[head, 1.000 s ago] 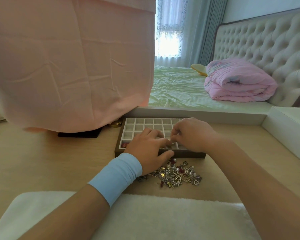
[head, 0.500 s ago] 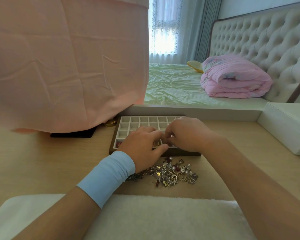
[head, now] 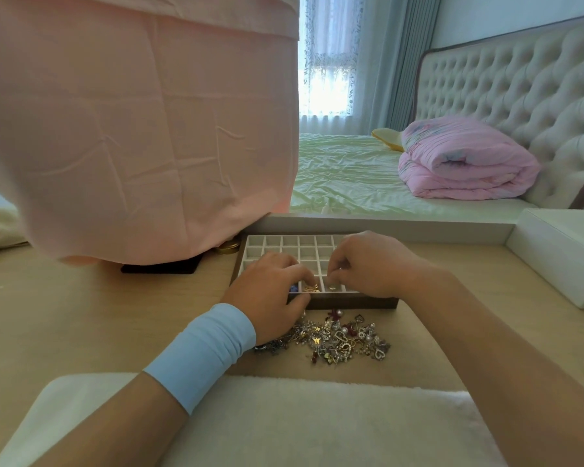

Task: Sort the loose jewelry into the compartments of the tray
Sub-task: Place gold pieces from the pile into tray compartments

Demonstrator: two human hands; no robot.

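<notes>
Both hands over tray (head: 270,242) front row – grip unclear; gold piece (head: 311,288) in one compartment

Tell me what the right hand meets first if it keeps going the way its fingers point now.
The right hand has its fingers curled down and leftward over the tray. Going on, it would likely meet the near-row compartment holding a small gold piece, then the left hand; depth is unclear.

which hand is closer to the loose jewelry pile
Left. The left hand rests against the pile at its left edge; the right hand is over the tray, beyond it.
</notes>
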